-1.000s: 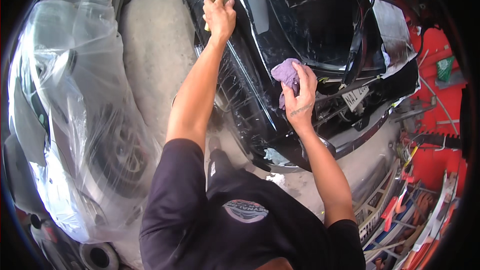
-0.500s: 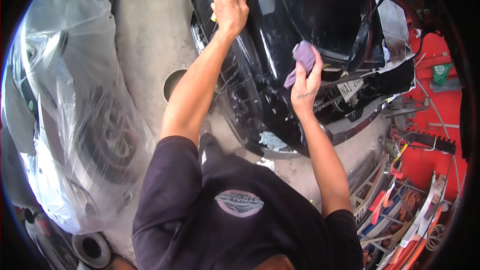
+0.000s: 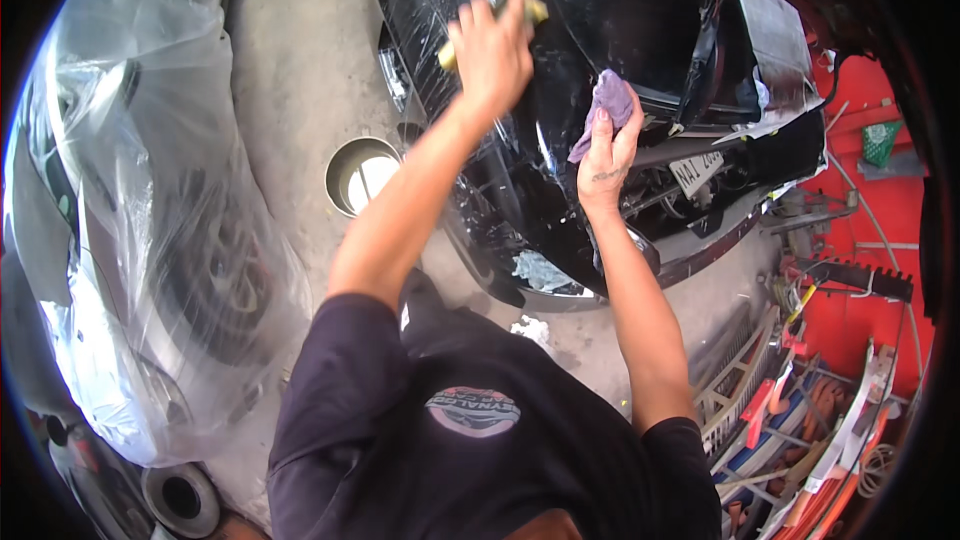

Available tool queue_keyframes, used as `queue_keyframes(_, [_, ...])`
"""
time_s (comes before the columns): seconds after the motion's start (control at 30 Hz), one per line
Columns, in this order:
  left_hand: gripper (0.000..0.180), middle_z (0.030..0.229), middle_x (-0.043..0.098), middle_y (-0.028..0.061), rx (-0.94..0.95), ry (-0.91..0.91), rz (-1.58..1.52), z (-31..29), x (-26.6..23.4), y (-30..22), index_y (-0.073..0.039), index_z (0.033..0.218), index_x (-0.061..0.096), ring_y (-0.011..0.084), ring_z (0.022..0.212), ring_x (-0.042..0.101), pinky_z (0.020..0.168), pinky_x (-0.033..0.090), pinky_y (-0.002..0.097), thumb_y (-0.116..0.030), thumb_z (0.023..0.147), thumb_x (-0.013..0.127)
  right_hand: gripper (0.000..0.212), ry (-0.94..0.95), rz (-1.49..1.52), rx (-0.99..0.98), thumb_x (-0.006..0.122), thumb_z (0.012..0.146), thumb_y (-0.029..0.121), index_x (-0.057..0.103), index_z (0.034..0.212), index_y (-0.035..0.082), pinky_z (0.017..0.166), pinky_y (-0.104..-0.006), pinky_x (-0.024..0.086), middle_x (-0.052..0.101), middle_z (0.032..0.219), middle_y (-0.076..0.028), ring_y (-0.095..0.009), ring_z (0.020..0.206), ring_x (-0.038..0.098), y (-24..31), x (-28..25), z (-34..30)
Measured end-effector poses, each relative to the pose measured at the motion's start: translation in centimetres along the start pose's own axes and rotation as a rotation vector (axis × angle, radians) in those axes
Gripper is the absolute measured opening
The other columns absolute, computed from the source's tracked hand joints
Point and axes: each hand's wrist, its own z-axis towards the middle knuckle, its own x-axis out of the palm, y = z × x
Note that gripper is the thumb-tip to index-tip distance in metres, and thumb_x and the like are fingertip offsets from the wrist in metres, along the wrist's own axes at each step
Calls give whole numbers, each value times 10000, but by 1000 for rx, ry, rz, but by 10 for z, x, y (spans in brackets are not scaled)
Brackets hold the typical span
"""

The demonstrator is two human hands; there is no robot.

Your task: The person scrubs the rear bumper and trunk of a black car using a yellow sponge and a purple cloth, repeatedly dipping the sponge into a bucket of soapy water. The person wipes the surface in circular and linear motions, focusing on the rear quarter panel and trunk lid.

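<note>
Your left hand (image 3: 490, 50), gripping a yellow sponge (image 3: 535, 12), has slid down the black car (image 3: 520, 180); your right hand (image 3: 607, 145) keeps clutching a purple cloth (image 3: 608, 105).

This is a car body or repair workshop. A black car body (image 3: 560, 140) with its front stripped and wet stands on a bare concrete floor (image 3: 300, 70). To the left of the black car body a second vehicle (image 3: 130, 240) sits wrapped in clear plastic sheeting. Between them a round metal bucket (image 3: 362, 173) rests on the floor. To the right of the black car body lie red equipment (image 3: 880, 270) and scattered tools (image 3: 800, 420).
</note>
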Motion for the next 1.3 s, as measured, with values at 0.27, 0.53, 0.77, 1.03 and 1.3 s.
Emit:
queue_keyframes(0.27, [621,1277,585,291,197,32,-118,-84,-19,-4,-137,1498,658,451,1139,589,973,432,551,-155,891,790,499,1,26,34,582,1110,208,488,1538,-30,1116,-403,482,668,1401,-193,-281,1256,652,4,1,1])
queue_keyframes(0.53, [609,1293,577,279,-179,89,-197,-102,-24,-11,-47,1587,528,480,1144,611,958,512,552,-219,1028,696,518,44,-62,6,601,1089,236,516,1522,-36,1145,-432,463,664,1407,-205,-332,1289,646,-2,-2,2])
queue_keyframes(0.77, [589,1292,573,341,-362,-6,-177,-45,3,46,24,1526,574,503,1132,649,939,547,544,-356,1079,626,494,75,-78,1,608,1070,183,537,1507,-34,1151,-435,468,658,1419,-213,-327,1297,648,9,4,3])
queue_keyframes(1.03, [574,1339,588,308,-498,204,-386,-125,-41,-23,0,1505,475,528,1190,659,1023,540,561,-366,1085,615,474,74,-98,-41,618,1101,186,534,1524,-9,1153,-387,455,660,1409,-161,-273,1277,642,-5,2,2])
queue_keyframes(1.3, [579,1157,691,391,-678,144,-130,47,21,108,97,1236,481,570,1086,695,946,560,625,-453,1072,557,486,93,-112,-48,638,1036,152,565,1483,-24,1133,-444,477,656,1399,-221,-360,1291,647,8,9,5])
